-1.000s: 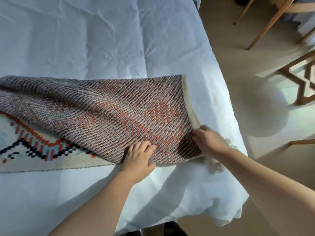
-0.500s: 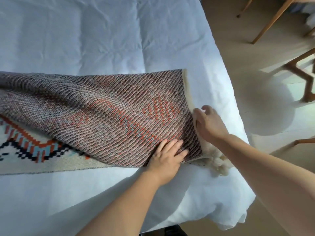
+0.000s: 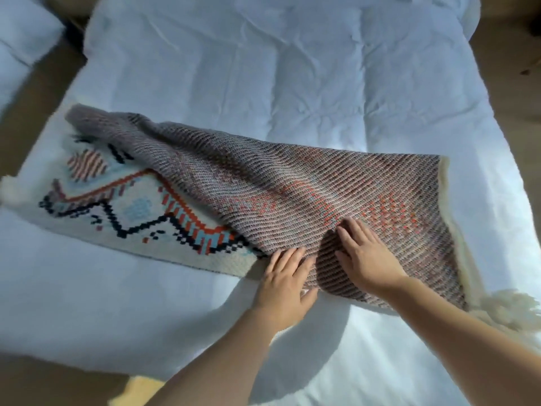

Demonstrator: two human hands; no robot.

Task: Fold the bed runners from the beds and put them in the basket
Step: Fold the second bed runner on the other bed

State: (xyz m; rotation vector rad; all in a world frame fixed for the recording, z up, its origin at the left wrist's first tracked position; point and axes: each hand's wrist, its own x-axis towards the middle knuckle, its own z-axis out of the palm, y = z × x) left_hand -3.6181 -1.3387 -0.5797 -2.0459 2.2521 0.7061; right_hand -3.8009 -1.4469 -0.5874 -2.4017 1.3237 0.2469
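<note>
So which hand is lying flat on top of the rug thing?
The right hand lies flat on the bed runner, on its folded-over striped back. The left hand sits at the near edge, partly on the white bed.

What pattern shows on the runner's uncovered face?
Cream bed runner with orange, navy and light-blue zigzags, clearest in the head view.

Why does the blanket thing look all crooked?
The bed runner is folded slantwise: its striped underside covers the right part, but the patterned front still shows at left. Both hands press flat on it.
</note>
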